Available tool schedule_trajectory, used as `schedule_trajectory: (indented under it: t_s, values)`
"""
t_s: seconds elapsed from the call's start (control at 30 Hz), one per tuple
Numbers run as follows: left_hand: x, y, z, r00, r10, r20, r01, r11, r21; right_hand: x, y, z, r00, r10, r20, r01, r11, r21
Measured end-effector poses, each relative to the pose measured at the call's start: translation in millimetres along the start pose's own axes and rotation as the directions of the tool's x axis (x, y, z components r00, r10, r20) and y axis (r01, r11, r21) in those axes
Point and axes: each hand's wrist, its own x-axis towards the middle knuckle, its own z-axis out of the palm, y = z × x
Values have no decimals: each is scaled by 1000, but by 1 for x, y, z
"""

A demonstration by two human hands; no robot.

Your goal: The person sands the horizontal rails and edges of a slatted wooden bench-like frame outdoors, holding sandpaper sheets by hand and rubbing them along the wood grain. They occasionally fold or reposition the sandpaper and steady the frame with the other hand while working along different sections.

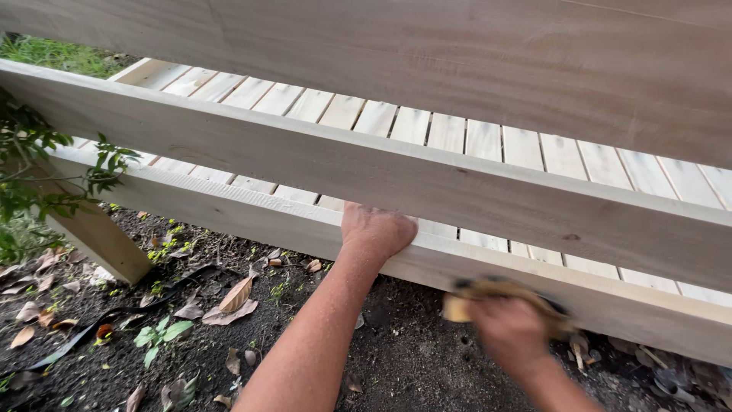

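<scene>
L hand (377, 231) curled over the top edge of the lowest rail (252, 217), fingers hooked behind it, thumb side toward camera, gripping firm. R hand (512, 329) blurred, closed round a tan sanding pad (488, 294) pressed to the front face of that same rail; can't tell exact finger hold thru the blur. Rail's long axis runs upper left to lower right across the view, just ahead of both hands; pad sits right of the L hand, near but apart, so R hand is the one on the work spot. Count: 2 hands, 1 pad, 3 long boards stacked w/ gaps (low rail, mid rail (427, 179), wide top board (473, 61)), many slats (446, 133) behind, 1 leg (95, 236) at left. Dark soil (396, 358) w/ dry leaves (235, 296) below, green shrub (30, 164) far left
</scene>
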Motion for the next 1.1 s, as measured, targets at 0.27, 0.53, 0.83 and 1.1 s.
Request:
schedule_trajectory:
  t_s: [0.27,0.53,0.83,1.1]
  values:
    - [0,1,4,1000,12,-16,-13,997,-75,-57,46,-29,959,246,141,-220,959,-179]
    - [4,-6,12,997,20,-79,-22,999,-25,103,-91,7,995,83,54,-90,985,147]
    - [1,5,8,998,-58,-10,58,998,-16,-64,57,-38,976,161,147,-133,974,-186]
    - [1,7,7,996,-48,-70,43,997,-67,-56,42,-5,974,200,108,-187,975,-121]
